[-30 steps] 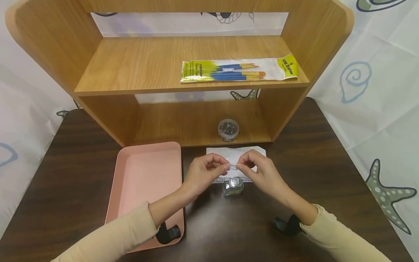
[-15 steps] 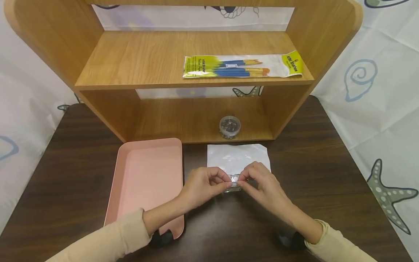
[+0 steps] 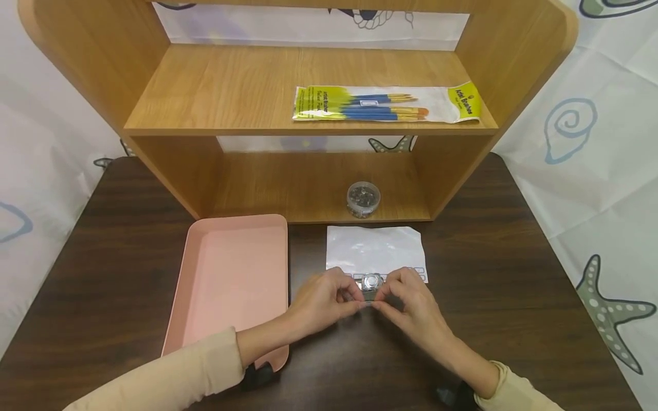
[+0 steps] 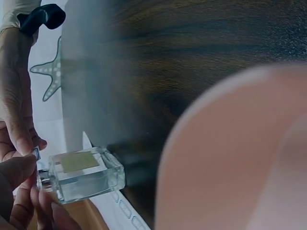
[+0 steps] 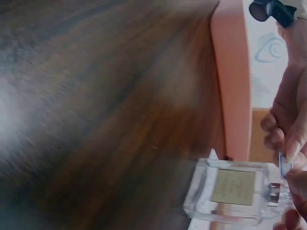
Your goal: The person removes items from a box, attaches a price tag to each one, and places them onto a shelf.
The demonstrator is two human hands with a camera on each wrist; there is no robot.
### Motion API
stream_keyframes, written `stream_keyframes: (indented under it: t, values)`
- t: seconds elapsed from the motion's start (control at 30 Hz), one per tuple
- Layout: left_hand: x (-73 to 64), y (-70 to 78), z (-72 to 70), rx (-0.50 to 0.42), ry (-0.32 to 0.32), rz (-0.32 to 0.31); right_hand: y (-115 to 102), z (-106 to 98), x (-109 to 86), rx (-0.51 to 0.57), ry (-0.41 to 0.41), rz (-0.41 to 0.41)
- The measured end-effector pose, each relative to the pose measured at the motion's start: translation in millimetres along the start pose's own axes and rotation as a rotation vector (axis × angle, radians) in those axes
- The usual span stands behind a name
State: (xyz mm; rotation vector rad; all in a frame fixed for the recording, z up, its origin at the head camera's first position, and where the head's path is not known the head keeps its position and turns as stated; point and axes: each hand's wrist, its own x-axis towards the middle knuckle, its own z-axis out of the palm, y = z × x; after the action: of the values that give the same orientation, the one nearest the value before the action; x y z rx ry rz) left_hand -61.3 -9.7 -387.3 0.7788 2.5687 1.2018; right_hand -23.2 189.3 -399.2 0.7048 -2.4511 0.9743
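A small blue-bordered label sticker (image 5: 285, 166) is stretched between both hands. My left hand (image 3: 329, 297) pinches one end of it between thumb and forefinger, and my right hand (image 3: 413, 299) pinches the other. A clear glass perfume bottle (image 3: 371, 283) with a silver collar and cap stands upright just beyond the fingertips. In the left wrist view, the bottle (image 4: 86, 175) shows a gold-coloured label on its front, and the sticker (image 4: 36, 153) is close to its neck. Under and behind the bottle lies a white sheet (image 3: 375, 248) with printed blue-outlined labels along its near edge.
A pink tray (image 3: 236, 268) sits left of the hands on the dark table (image 3: 514, 285). Behind, a wooden shelf (image 3: 308, 177) holds a round clear tub (image 3: 363, 200) of small pieces below and a pack of artist brushes (image 3: 385, 104) above.
Both hands have moved toward the body with the sticker, from over the sheet, past the bottle's top, to the bottle's near side. More of the sheet now shows.
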Motion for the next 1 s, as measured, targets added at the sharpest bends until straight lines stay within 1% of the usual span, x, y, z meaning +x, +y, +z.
stream_keyframes:
  t: [0.13, 0.27, 0.33, 0.4, 0.53, 0.73, 0.83, 1.0]
  values:
    - [0.1, -2.9, 3.8, 0.072, 0.042, 0.018, 2.0, 5.0, -4.2, 0.002, 0.017, 0.040]
    - [0.7, -5.7, 7.3, 0.111, 0.081, 0.055, 4.5, 9.4, -8.1, 0.005, 0.025, 0.091]
    - [1.7, -6.4, 8.3, 0.132, 0.087, 0.071, 6.1, 11.3, -9.6, 0.013, 0.033, 0.096]
    - [2.5, -6.9, 8.9, 0.143, 0.084, 0.074, 8.0, 13.0, -10.6, 0.021, 0.045, 0.085]
    - [4.9, -7.0, 9.5, 0.176, 0.084, 0.079, 11.6, 16.3, -10.7, 0.032, 0.073, 0.034]
    - [8.1, -6.0, 10.0, 0.249, 0.098, 0.139, 14.8, 19.9, -10.4, 0.039, 0.094, -0.012]
    - [9.1, -5.5, 10.2, 0.259, 0.107, 0.152, 16.4, 20.6, -10.9, 0.043, 0.090, -0.013]
    - [9.7, -5.1, 10.8, 0.268, 0.114, 0.156, 18.8, 21.3, -12.9, 0.079, 0.057, 0.024]
